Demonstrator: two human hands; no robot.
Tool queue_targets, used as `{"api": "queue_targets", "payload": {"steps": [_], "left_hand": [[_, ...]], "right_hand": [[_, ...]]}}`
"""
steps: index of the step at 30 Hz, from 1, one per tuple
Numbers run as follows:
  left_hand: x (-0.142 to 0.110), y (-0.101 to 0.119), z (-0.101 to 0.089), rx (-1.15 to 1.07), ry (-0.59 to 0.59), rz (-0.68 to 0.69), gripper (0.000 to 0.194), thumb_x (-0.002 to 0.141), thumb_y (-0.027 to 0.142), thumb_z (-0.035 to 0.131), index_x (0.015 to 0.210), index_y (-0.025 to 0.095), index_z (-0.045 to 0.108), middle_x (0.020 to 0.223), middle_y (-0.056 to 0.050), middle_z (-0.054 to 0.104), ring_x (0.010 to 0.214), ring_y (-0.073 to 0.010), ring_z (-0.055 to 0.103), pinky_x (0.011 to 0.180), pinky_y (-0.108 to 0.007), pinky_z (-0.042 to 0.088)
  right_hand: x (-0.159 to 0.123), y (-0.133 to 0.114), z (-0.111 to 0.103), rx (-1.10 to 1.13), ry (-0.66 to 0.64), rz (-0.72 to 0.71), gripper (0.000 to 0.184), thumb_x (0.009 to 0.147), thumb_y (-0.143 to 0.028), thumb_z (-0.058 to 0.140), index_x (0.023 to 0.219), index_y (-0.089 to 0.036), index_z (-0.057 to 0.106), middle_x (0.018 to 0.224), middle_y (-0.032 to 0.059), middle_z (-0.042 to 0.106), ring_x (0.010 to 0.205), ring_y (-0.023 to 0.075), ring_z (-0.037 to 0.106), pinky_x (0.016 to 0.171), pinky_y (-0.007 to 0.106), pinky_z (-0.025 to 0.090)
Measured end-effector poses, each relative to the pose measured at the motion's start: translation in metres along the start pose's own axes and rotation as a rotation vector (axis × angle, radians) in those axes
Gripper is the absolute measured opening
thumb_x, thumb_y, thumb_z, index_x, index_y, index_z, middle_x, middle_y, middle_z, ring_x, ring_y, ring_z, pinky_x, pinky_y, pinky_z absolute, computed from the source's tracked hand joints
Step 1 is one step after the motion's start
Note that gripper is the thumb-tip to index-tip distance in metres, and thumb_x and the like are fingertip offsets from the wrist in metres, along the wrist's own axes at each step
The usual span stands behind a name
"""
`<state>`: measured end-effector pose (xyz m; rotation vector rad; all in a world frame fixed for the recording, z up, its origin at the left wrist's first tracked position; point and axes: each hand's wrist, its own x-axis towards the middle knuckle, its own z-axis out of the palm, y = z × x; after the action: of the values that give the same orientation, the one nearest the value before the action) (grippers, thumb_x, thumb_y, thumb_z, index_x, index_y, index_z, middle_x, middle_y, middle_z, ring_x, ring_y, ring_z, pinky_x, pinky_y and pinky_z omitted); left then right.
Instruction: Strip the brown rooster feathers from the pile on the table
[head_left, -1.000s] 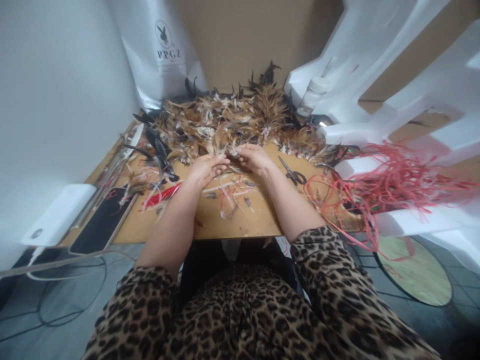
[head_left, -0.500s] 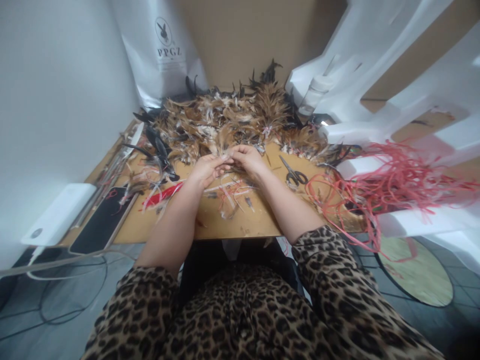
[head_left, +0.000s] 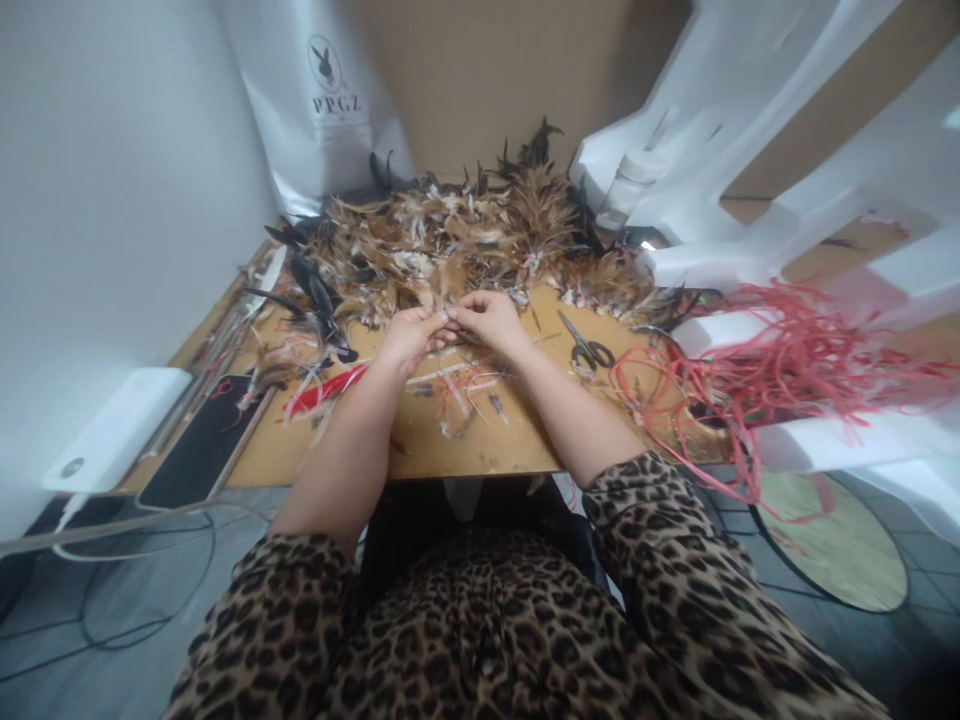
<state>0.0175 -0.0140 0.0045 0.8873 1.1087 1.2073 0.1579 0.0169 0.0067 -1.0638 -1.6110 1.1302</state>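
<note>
My left hand (head_left: 412, 335) and my right hand (head_left: 487, 320) meet over the middle of the table (head_left: 450, 455), fingertips pinched together. Between them rises a small brown feather bunch (head_left: 450, 280), its base covered by my fingers. Whether a tie or thread is in the fingers too is too small to tell. Right behind the hands spreads a large heap of brown, cream and black feathers (head_left: 435, 220). Scissors (head_left: 589, 345) with black handles lie to the right of my right hand. Scraps of pink and white strip (head_left: 461, 385) lie in front of the hands.
A tangle of pink ribbon strips (head_left: 795, 360) hangs over white foam pieces (head_left: 810, 440) on the right. At left are a phone (head_left: 199, 440), a white power bank (head_left: 120, 425) with a cable, and long thin rods. A clear bottle (head_left: 630, 185) stands at the back right.
Both hands keep their place around the feather bunch. The fingers have shifted slightly, the left ones curling in closer and the right ones pressing nearer its base.
</note>
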Motion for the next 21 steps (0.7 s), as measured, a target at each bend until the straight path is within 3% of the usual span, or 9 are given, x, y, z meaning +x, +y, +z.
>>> {"api": "queue_targets", "payload": {"steps": [6,10,17,21], "left_hand": [[0.0012,0.0015,-0.0003,-0.036,0.068,-0.014,0.014,0.071,0.017,0.068,0.07,0.007,0.059,0.052,-0.004,0.062,0.045,-0.0067,0.058,0.043,-0.013,0.04],[-0.0003,0.0029,0.0007,-0.036,0.032,-0.013,0.014,0.072,0.018,0.067,0.069,0.006,0.061,0.054,-0.005,0.063,0.045,-0.0057,0.057,0.041,-0.012,0.038],[0.0,0.0033,-0.002,-0.067,-0.031,0.002,0.018,0.069,0.023,0.071,0.073,0.006,0.066,0.064,-0.007,0.068,0.049,-0.0053,0.059,0.043,-0.011,0.041],[0.0014,0.0025,-0.0042,-0.111,-0.061,-0.004,0.017,0.07,0.022,0.07,0.076,0.006,0.067,0.069,-0.007,0.069,0.052,-0.0053,0.06,0.044,-0.011,0.042]], "right_hand": [[-0.0042,-0.0017,0.0019,-0.029,-0.081,-0.085,0.031,0.065,-0.039,0.067,0.079,-0.011,0.068,0.069,0.0024,0.066,0.059,0.0094,0.054,0.058,0.021,0.042],[-0.0029,-0.0004,0.0047,0.025,-0.01,-0.064,0.025,0.065,-0.036,0.067,0.073,-0.012,0.067,0.063,0.0001,0.064,0.056,0.0077,0.051,0.056,0.02,0.04],[0.0022,-0.0002,0.0064,0.559,0.084,0.279,0.015,0.064,-0.026,0.069,0.069,-0.015,0.06,0.056,-0.0037,0.061,0.047,0.0055,0.05,0.047,0.017,0.038],[0.0009,-0.0037,0.0078,0.698,0.067,0.364,0.016,0.064,-0.023,0.07,0.071,-0.017,0.057,0.056,-0.005,0.06,0.051,0.0065,0.056,0.045,0.015,0.038]]}}
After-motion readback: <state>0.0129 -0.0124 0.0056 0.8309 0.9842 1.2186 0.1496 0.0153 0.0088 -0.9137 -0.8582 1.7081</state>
